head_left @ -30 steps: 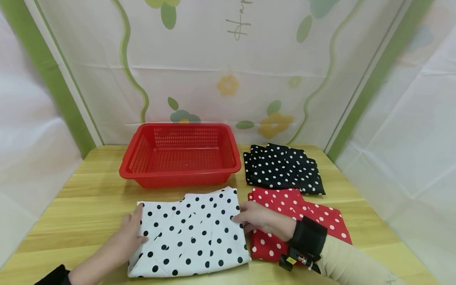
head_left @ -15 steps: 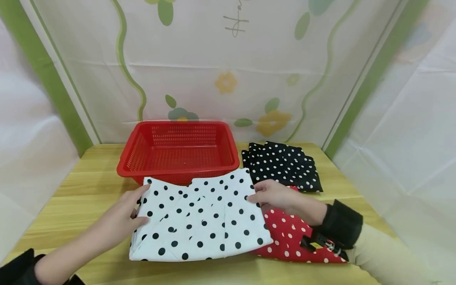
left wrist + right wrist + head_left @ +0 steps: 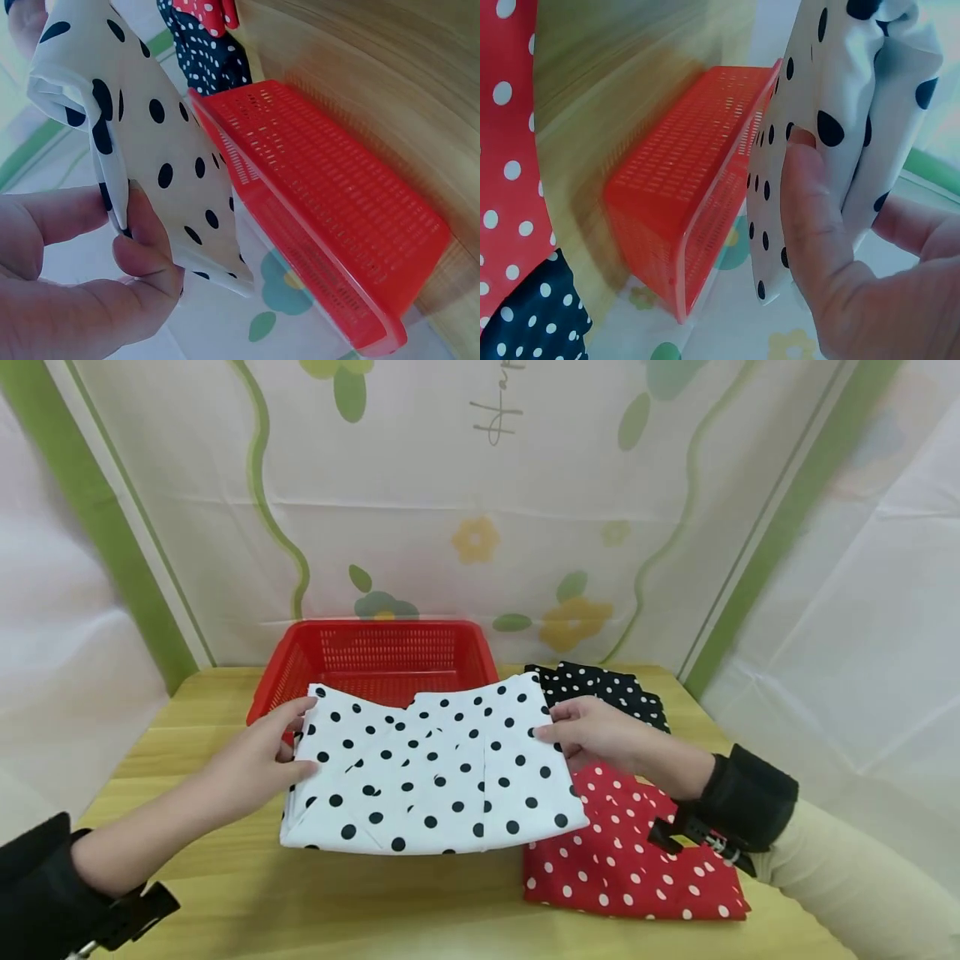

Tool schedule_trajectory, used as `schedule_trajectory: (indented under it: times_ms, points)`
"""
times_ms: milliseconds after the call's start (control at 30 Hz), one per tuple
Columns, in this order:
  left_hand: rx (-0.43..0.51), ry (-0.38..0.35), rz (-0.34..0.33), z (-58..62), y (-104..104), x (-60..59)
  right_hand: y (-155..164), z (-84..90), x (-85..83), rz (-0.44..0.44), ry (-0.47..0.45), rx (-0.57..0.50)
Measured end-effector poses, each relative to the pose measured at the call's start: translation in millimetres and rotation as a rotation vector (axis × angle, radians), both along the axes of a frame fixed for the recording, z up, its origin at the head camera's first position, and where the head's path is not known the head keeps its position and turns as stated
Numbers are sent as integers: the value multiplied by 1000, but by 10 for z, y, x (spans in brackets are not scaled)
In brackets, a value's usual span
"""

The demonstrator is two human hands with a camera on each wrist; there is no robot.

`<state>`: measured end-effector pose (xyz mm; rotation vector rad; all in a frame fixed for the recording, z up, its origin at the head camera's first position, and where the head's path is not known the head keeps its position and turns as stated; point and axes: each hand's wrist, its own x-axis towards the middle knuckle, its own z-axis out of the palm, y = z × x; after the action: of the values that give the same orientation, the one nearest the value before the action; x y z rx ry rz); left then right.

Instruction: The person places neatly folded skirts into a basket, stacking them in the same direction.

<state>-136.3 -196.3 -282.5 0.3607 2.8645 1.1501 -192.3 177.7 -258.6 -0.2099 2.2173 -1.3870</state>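
Observation:
A folded white cloth with black polka dots (image 3: 427,768) is held up off the table, spread between both hands. My left hand (image 3: 258,760) pinches its left edge, thumb in front and fingers behind; the left wrist view shows the folded layers (image 3: 112,150) between thumb and fingers. At the opposite edge my right hand (image 3: 600,735) pinches the cloth the same way, and the thick folds (image 3: 862,97) show in the right wrist view. Behind the cloth stands a red plastic basket (image 3: 262,693), its front partly hidden by the cloth.
A folded red cloth with white dots (image 3: 630,868) lies on the wooden table (image 3: 360,910) at the right, under my right forearm. Behind it lies a folded black dotted cloth (image 3: 600,685). A floral white curtain (image 3: 420,552) hangs behind the basket.
The white dotted cloth, flat on the table a second ago, has been lifted by both hands and moved away from me toward the basket, now overlapping its front in the head view.

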Motion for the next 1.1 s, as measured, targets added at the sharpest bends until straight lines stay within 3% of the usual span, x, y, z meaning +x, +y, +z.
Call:
schedule_trajectory:
  times_ms: [233,467,800,1100]
  points:
    - [13,-10,12,-36,-6,-3,16,-80,-25,-1,21,-16]
    - [47,-49,2,48,-29,-62,-26,-119,-123,-22,13,-70]
    - [63,-77,51,177,-116,-258,-138,-98,-338,-27,63,-128]
    - [66,-69,69,126,-170,-435,-278,-252,-573,-129,70,-167]
